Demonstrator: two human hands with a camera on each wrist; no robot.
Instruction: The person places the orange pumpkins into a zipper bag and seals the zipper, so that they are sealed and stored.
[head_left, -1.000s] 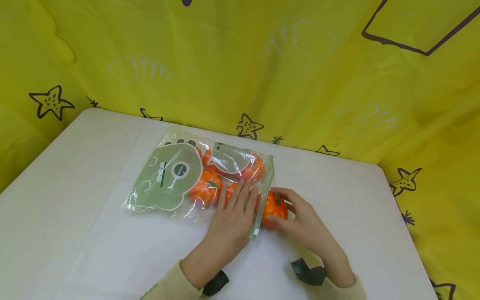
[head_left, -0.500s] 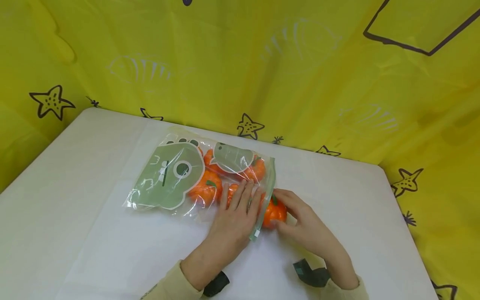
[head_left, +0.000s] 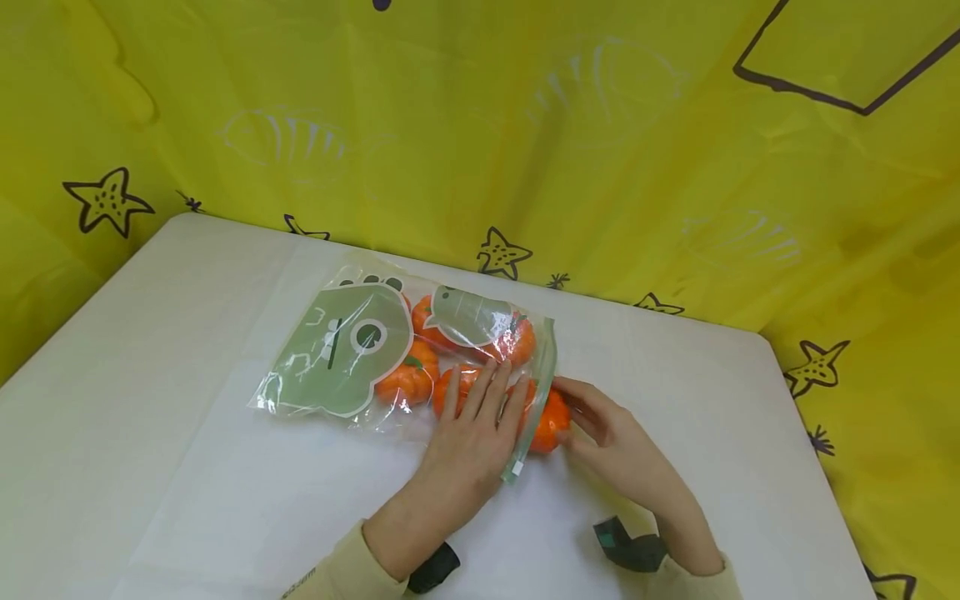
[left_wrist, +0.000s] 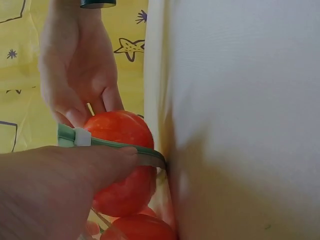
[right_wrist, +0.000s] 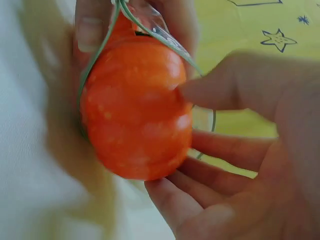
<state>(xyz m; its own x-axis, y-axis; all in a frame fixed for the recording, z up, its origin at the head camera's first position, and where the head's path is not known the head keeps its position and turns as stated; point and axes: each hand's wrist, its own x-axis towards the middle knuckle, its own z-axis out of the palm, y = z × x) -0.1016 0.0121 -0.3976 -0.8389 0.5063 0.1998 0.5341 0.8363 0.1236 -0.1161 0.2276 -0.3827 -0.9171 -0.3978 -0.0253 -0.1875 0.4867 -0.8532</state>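
A clear zip bag with green dinosaur prints lies on the table, its green-edged mouth facing right. Several small orange toy pumpkins show through the plastic. My left hand rests on the bag near its mouth, fingers straight over a pumpkin inside; its thumb lies along the green zip strip. With thumb and fingertips my right hand holds another toy pumpkin, which sits partly within the bag's mouth. In the right wrist view the green edges spread to either side of it.
The white table runs back to a yellow curtain printed with starfish and fish. Dark straps hang by both wrists. A white slider sits at the near end of the bag's zip.
The bag's mouth has shifted slightly right over the pumpkin in my right hand, and less of that pumpkin shows outside. My left hand has stayed nearly in place on the bag.
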